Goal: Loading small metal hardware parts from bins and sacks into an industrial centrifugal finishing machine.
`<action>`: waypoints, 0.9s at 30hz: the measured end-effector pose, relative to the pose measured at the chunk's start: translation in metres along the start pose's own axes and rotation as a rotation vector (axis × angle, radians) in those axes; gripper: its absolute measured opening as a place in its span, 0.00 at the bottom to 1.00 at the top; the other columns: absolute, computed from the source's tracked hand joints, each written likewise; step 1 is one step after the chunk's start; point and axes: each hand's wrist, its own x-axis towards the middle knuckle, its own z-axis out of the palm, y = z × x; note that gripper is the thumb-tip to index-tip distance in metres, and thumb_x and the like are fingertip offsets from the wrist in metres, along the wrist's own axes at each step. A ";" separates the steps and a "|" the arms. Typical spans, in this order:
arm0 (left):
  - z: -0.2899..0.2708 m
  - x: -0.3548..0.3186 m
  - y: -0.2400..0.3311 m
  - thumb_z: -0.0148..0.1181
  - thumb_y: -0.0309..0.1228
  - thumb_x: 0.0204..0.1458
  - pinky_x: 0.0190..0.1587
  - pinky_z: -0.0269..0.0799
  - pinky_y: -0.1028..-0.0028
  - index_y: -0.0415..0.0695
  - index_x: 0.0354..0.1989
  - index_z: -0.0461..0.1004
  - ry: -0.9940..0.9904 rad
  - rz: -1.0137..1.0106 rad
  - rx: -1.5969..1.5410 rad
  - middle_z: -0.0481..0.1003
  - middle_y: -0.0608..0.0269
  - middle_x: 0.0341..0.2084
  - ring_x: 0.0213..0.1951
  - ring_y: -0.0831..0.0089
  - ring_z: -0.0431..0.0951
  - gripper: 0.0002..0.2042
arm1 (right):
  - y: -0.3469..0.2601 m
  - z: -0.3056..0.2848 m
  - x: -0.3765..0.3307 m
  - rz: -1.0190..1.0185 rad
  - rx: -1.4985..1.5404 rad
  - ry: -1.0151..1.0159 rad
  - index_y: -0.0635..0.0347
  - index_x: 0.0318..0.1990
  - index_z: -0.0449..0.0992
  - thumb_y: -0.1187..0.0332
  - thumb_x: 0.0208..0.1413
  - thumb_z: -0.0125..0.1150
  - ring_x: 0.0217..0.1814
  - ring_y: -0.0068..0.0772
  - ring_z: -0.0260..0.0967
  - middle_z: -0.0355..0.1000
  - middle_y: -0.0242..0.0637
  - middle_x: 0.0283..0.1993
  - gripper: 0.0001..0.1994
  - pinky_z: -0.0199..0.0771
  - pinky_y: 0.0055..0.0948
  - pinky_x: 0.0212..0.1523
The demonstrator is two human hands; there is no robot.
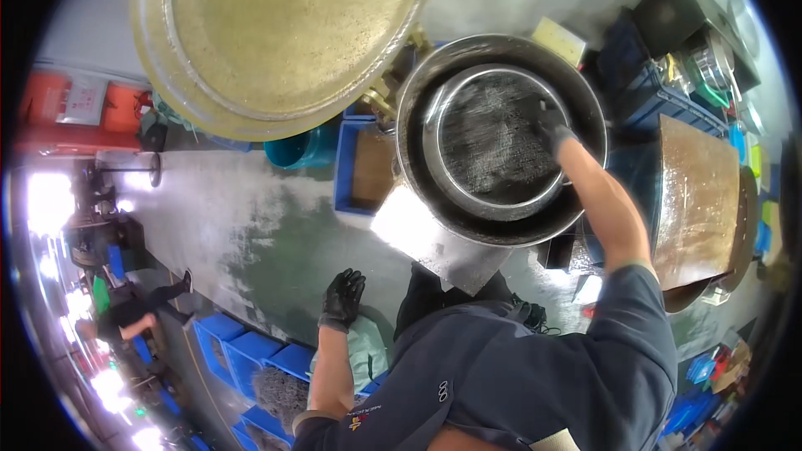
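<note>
Right hand: the person's black-gloved right hand [551,129] is reaching forward and up into a round steel sieve pan with a dark mesh floor [493,138], resting at the pan's right inner edge; the fingers look curled against the mesh, though blur is hiding whether they are holding anything.
Left hand: the black-gloved left hand [342,299] is hanging low and well apart, fingers loosely spread, holding nothing.
Pan position: the sieve pan is sitting inside a wider dark metal basin [501,230], directly ahead of the person, far nearer the right arm.
Nearby: a large brass-coloured round tray [284,25] is looming upper left; blue plastic crates [251,351] are standing on the grey-green floor [251,225].
</note>
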 end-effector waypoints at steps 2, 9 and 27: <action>-0.012 -0.004 -0.002 0.42 0.35 0.63 0.62 0.64 0.62 0.37 0.57 0.64 0.031 -0.018 -0.052 0.69 0.48 0.53 0.56 0.54 0.69 0.19 | 0.002 -0.017 -0.011 -0.521 -0.010 -0.012 0.57 0.59 0.66 0.50 0.58 0.55 0.53 0.35 0.66 0.67 0.41 0.57 0.27 0.64 0.32 0.49; -0.051 -0.001 -0.026 0.44 0.33 0.62 0.61 0.65 0.62 0.36 0.57 0.65 -0.123 0.305 0.693 0.70 0.49 0.53 0.56 0.55 0.69 0.18 | -0.137 0.014 -0.008 -0.226 0.478 -0.027 0.54 0.56 0.72 0.53 0.59 0.53 0.50 0.41 0.71 0.74 0.44 0.50 0.22 0.68 0.38 0.52; -0.021 0.018 -0.051 0.42 0.36 0.63 0.63 0.64 0.61 0.37 0.53 0.69 0.033 -0.097 -0.126 0.71 0.48 0.53 0.58 0.53 0.68 0.18 | -0.078 -0.077 -0.049 -0.280 -0.389 -0.265 0.50 0.58 0.71 0.61 0.59 0.48 0.52 0.45 0.74 0.75 0.41 0.51 0.20 0.74 0.40 0.51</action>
